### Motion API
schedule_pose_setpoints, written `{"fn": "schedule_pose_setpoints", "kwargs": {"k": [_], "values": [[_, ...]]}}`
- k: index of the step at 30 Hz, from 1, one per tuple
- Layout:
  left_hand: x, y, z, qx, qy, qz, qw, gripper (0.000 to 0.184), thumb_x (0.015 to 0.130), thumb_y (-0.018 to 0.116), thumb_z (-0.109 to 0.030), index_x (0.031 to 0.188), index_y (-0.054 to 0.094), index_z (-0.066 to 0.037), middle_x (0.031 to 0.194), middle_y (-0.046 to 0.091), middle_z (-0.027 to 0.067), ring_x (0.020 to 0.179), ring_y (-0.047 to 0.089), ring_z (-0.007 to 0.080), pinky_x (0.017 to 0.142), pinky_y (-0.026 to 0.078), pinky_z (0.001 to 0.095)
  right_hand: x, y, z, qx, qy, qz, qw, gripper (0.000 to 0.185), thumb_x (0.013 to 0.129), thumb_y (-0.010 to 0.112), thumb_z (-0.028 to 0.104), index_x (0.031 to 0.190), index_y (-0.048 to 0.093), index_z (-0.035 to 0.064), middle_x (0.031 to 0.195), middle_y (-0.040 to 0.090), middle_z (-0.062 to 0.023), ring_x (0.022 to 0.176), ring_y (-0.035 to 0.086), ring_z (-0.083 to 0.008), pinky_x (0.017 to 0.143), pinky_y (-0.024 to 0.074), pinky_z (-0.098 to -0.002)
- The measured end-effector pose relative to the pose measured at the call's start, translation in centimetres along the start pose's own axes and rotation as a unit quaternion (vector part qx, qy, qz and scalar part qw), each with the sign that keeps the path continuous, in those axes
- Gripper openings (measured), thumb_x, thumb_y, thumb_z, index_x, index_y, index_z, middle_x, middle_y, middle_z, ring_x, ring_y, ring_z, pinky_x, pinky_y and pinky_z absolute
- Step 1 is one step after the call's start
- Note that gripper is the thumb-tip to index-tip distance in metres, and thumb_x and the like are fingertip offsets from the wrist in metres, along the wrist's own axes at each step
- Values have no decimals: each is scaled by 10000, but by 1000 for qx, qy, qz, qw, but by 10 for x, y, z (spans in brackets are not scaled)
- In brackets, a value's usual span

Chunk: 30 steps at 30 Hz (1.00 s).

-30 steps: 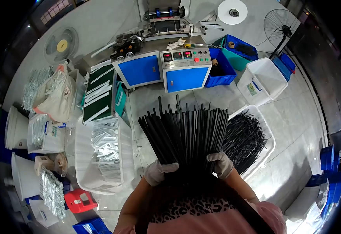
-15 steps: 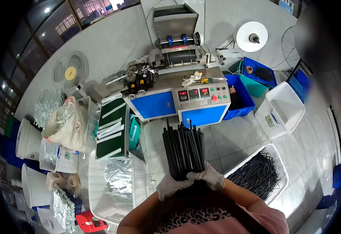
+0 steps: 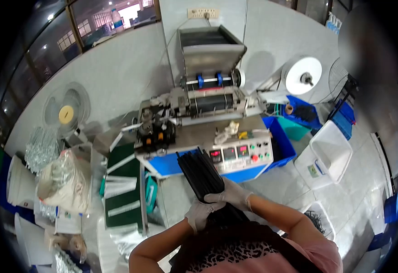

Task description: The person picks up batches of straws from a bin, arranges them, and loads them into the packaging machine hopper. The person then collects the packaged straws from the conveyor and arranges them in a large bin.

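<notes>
A thick bundle of black straws (image 3: 201, 175) is held up in front of my body, its top leaning to the left. My left hand (image 3: 202, 214), in a whitish glove, is closed around the bundle's lower end. Higher up on the right side, my gloved right hand (image 3: 232, 193) is wrapped round the same bundle. Beyond it stands a machine with a control panel (image 3: 241, 154) and a metal hopper (image 3: 212, 57) on top, where dark material shows inside.
Left of the machine, a green conveyor belt (image 3: 124, 200) carries white-wrapped pieces. A white bin (image 3: 324, 154) and a blue crate (image 3: 283, 148) stand to the right. Black straws lie in a tub (image 3: 317, 218) partly behind my right arm. A fan (image 3: 67, 111) is at the left wall.
The view has shifted nearer to the machine. The bundle, upright before, now tilts to the left, and its straw ends look more even. Both hands still hold it.
</notes>
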<state>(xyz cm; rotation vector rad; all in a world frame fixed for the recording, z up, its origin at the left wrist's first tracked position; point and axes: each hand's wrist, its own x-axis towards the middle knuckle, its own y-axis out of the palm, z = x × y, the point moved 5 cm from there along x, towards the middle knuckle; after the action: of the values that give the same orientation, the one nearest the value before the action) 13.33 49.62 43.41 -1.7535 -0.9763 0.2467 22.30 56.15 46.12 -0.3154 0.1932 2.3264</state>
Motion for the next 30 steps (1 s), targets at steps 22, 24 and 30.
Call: {"fn": "schedule_pose_setpoints", "kwargs": {"k": [22,24,30], "values": [[401,-292,261,-382,-425,-512,641,983,619,777,-435,1321,249,5,1282,454,125,1118,476,247,970,352,311,338,-283,432,-436,-162,186,865,600,682,771,373,1108,587,-7,1011,632,-107,904,591,-199,835,462,-275],[425,-271,282,-365,-461,-549,594,658,735,702,-409,1215,497,-9,1202,526,156,1075,506,212,887,418,325,371,-310,405,-396,-138,257,870,626,701,757,366,1161,550,-4,1036,620,-95,952,566,-185,876,429,-260],[460,-233,318,-420,-484,-199,741,569,819,614,-329,1262,428,-26,1240,497,145,1110,486,211,923,416,294,396,-370,354,-338,-163,187,908,838,718,746,261,1367,268,33,1210,506,-146,1095,479,-231,962,370,-334]]}}
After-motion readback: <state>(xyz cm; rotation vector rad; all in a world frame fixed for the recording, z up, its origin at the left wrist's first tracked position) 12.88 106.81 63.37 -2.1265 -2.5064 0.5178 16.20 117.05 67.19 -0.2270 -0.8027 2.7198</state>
